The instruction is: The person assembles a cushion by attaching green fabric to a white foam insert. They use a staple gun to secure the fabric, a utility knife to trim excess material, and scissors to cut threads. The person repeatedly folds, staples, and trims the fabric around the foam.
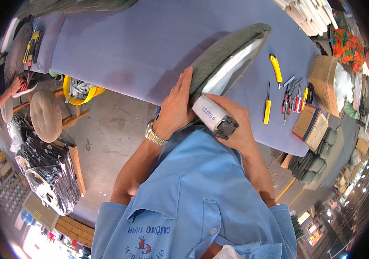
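A dark green-grey upholstered cushion (210, 58) stands tilted on the table edge in front of me. White material shows along its open right side. My left hand (176, 101) is pressed against the cushion's near left edge, gripping it; a metal watch sits on that wrist. In my right hand (239, 121) is a pneumatic staple gun (210, 113), a grey metal body with a black end cap. Its nose is hidden against the cushion's near end. The right fingers are wrapped round the gun and partly out of sight.
On the blue-covered table (119, 52) lie a yellow utility knife (275, 68), a yellow screwdriver (267, 111), pliers (286, 102) and cardboard boxes (322, 80). A yellow bucket (83, 100) and a round cushion (46, 115) stand left. Another person's hand (16, 85) is at far left.
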{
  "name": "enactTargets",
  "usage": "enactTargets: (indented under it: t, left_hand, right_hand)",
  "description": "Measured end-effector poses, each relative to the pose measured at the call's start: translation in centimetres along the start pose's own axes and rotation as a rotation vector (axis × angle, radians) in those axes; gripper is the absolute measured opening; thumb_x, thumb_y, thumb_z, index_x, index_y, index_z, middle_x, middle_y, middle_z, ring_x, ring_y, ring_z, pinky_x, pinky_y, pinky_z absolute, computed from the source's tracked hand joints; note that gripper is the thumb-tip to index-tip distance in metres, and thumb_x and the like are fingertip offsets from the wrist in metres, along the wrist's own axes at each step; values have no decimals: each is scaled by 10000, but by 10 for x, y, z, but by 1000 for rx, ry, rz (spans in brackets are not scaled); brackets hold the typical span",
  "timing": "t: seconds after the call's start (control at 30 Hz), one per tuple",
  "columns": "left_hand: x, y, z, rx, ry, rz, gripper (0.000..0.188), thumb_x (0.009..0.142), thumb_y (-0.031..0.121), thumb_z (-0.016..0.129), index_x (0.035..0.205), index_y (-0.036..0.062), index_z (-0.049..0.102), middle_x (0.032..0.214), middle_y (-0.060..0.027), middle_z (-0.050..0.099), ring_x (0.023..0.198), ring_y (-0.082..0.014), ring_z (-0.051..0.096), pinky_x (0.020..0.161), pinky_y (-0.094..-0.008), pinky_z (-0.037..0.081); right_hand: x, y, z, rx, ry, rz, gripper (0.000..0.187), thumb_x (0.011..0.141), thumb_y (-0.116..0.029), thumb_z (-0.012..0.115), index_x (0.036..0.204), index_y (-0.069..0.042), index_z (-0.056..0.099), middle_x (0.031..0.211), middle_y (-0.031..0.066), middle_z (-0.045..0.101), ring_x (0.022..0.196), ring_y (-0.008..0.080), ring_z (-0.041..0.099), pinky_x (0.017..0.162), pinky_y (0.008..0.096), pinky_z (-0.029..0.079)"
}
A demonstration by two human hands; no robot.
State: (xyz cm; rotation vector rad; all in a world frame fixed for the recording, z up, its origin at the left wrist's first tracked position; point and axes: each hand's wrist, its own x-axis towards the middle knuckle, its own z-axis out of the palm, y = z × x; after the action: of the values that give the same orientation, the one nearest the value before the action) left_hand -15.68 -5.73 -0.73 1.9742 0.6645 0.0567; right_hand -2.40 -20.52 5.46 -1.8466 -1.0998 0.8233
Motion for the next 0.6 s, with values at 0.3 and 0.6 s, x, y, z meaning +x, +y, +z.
enactTargets:
  t: [0.3, 0.6]
  left_hand:
    - [-11, -31, -10, -861, -110, -5, 963, 872, 373, 815, 1632, 75, 303, 1695, -230, 247, 1594, -351, 183, 1273, -461, 209]
    - [-2, -14, 11, -135, -90, -41, 1064, 860, 209, 779, 1670, 110, 97, 1696, -308, 132, 1587, -424, 133, 1279, -466, 208]
  right_hand:
    - [12, 20, -35, 19, -154, 26, 648, 713, -28, 751, 1351, -66, 647, 1196, 161, 730, 1103, 325, 725, 969, 354, 541]
    - [-2, 30, -24, 47, -97, 16, 562, 773, -9, 741, 1328, -4, 656, 1211, 168, 731, 1110, 249, 718, 987, 348, 539]
